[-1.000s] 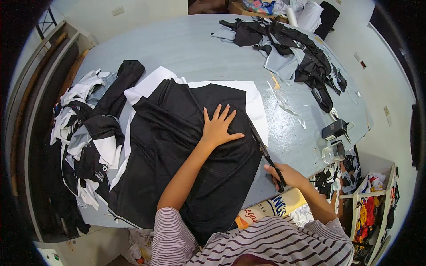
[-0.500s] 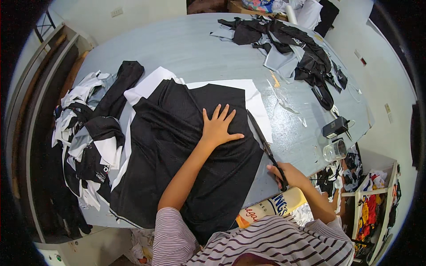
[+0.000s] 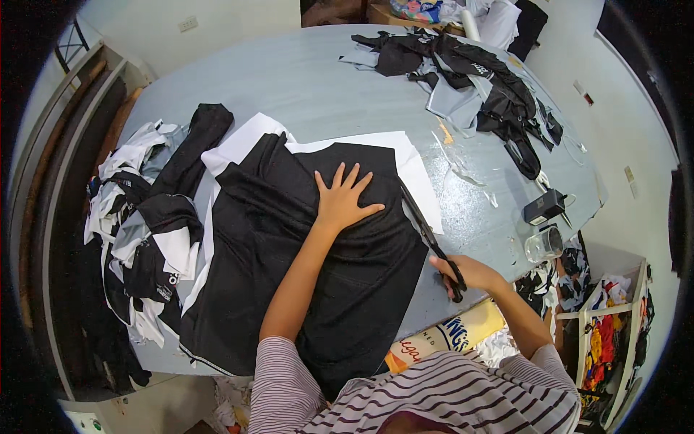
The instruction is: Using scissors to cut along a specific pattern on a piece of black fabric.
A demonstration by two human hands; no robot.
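A large piece of black fabric [image 3: 253, 267] lies over white sheet material [image 3: 419, 181] on the grey-blue table [image 3: 267, 72]. My left hand [image 3: 342, 197] presses flat on the fabric's upper middle, fingers spread. My right hand [image 3: 466, 273] grips large black scissors [image 3: 428, 231] by the handles, low at the fabric's right side. The blades point up and away along the fabric's right edge, where it meets the white sheet. A printed yellow package [image 3: 466, 333] lies below my right hand at the near edge.
Fabric scrap piles lie left [image 3: 144, 224] and back right [image 3: 481, 87]. A black boxy device [image 3: 542, 207] and a clear container [image 3: 542, 246] are at the right edge. A dark shelving rack [image 3: 87, 217] flanks the left, a white shelf with colourful cloth [image 3: 606, 325] the lower right.
My left hand has shifted slightly up and to the left on the fabric. My right hand and the scissors have moved slightly upward.
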